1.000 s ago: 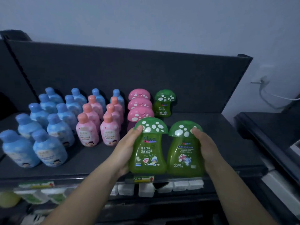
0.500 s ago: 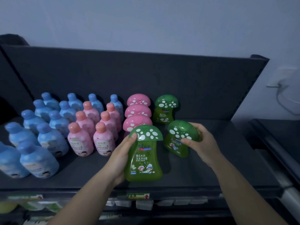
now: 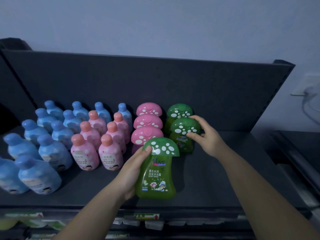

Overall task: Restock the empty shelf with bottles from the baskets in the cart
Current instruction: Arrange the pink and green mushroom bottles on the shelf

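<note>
The fingers of the right hand (image 3: 206, 135), clamped on the cap of the green mushroom-shaped plastic bottle (image 3: 184, 134) at 6 o'clock of the rear green spotted-cap bottle (image 3: 179, 110) on the dark shelf (image 3: 216, 179), should square it before release, while the fingers of the left hand (image 3: 133, 170) clamp the next green mushroom-shaped bottle (image 3: 156, 174).

Dim, bluish light; edges blurred and warped.

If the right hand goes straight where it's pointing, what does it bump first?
Probably the back green mushroom bottle, just behind the green bottle the right hand grips; the gap between them is unclear.
</note>
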Demonstrator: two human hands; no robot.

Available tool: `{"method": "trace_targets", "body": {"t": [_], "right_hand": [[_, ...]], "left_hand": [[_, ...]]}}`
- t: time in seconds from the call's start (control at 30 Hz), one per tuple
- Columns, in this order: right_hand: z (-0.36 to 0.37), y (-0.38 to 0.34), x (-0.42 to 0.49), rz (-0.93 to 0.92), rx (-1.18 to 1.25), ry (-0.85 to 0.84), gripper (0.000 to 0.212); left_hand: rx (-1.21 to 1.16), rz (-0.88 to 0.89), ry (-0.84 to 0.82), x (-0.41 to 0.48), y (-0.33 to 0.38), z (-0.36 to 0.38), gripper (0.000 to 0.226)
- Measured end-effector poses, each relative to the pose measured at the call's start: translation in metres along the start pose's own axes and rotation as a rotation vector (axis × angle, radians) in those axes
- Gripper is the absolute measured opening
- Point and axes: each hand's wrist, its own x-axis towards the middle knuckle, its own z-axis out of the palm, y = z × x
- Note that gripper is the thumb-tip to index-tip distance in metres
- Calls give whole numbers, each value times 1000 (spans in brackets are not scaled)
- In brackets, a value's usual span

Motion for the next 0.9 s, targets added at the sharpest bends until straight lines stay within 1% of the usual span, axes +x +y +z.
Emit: {"method": "trace_targets", "body": {"t": [0.2,0.3,0.37,0.4,0.43,0.47,0.5,0.53,0.6,0.63,0.67,0.7,0.77,0.8,0.9], "right_hand": [[6,12,15,-57,-68,-6,54],[4,12,16,-19,-247,46,59],[4,4,10,9,-385,103,70],[4,-3,3,2,-381,145,75],[5,-12,-6,-18,-318,188,74],[4,-21,-17,-35,-223,214,68],[1,-28,-28,-36,-128,197,59],[-2,-35,-39,-16,-45,120,52],[-9,-43,-58,56,74,-167,46],[-10,-44,-64,81,102,-274,46],[-11,-44,-69,96,110,-310,48],[-11,-43,-72,101,105,-280,49],[-13,-39,-71,89,59,-140,50],[-16,-36,-70,86,36,-95,50],[-22,-27,-68,96,-2,-92,52]], "left_hand": [[2,20,-19,-2,-5,3,48],[9,35,-10,-1,-7,6,46],[24,46,-19,0,-8,9,46],[31,55,-24,0,-8,11,43],[35,67,-26,1,-10,14,39],[38,79,-24,1,-10,18,37],[46,95,-25,2,-11,21,35],[63,115,-28,4,-12,26,35],[123,170,-44,8,-15,35,39],[158,206,-48,12,-16,40,37],[188,242,-53,15,-15,46,35],[226,279,-65,19,-15,50,35],[317,335,-108,27,-15,57,33],[354,348,-123,30,-16,59,33],[430,350,-122,40,-25,55,36]]}}
